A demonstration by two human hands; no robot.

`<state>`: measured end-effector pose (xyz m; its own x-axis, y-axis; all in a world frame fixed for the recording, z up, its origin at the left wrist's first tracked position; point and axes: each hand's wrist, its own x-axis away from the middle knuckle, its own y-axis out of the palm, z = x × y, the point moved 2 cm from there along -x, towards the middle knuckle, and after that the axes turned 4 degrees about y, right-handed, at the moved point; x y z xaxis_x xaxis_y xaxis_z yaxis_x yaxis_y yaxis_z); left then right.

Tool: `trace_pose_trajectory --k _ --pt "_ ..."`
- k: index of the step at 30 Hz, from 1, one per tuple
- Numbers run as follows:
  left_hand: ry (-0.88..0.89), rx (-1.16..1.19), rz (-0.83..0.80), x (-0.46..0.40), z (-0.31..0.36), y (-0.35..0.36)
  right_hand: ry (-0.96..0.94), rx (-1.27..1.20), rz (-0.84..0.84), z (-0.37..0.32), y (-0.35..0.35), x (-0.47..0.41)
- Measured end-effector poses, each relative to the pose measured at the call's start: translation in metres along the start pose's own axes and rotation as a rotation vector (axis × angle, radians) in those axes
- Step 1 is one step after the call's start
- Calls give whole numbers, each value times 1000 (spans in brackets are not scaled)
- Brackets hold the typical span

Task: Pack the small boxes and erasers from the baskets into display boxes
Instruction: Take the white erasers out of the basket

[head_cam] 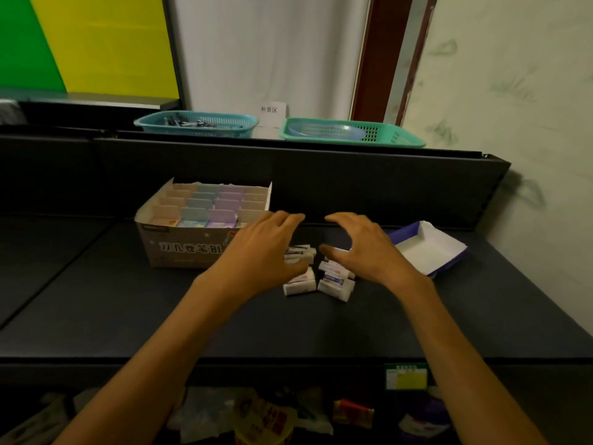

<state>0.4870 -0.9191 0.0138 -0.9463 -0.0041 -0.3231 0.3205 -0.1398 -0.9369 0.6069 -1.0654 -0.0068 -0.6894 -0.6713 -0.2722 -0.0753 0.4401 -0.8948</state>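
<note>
Where both hands' fingers spread loosely apart, erasers (333,279) half hidden beneath left hand (266,248) and right hand (362,248).

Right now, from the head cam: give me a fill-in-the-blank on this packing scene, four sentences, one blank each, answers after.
1. The loose white erasers lie on the dark ____ shelf top.
2. The cardboard display box of pastel small boxes sits to the ____ of the erasers.
3. The shallow tray with purple outside and white inside holds ____.
4. The left hand and right hand hover with fingers ____ over the erasers.

Answers: grey; left; nothing; spread
</note>
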Motion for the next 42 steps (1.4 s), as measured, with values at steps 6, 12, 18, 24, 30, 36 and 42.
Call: trace_pose_trajectory --k 6,12,18,24,30,36,42 --pt "-89 -114 103 41 -38 -44 -110 45 72 -68 -4 -4" --pt "-256 -209 54 112 -122 -72 -183 27 34 -166 34 -19" --pt "-396 -255 11 201 -224 -104 -247 20 -7 -283 92 -35" --pt "-496 -270 3 287 -316 -130 -309 24 -69 -396 150 -52" --pt "-595 -278 40 353 -397 -168 -404 13 -114 -494 196 -83" --pt "-668 -307 80 410 -486 -208 -488 0 -151 -585 252 -127" --pt "-760 -319 93 444 -595 -252 -502 -54 -173 -676 309 -186"
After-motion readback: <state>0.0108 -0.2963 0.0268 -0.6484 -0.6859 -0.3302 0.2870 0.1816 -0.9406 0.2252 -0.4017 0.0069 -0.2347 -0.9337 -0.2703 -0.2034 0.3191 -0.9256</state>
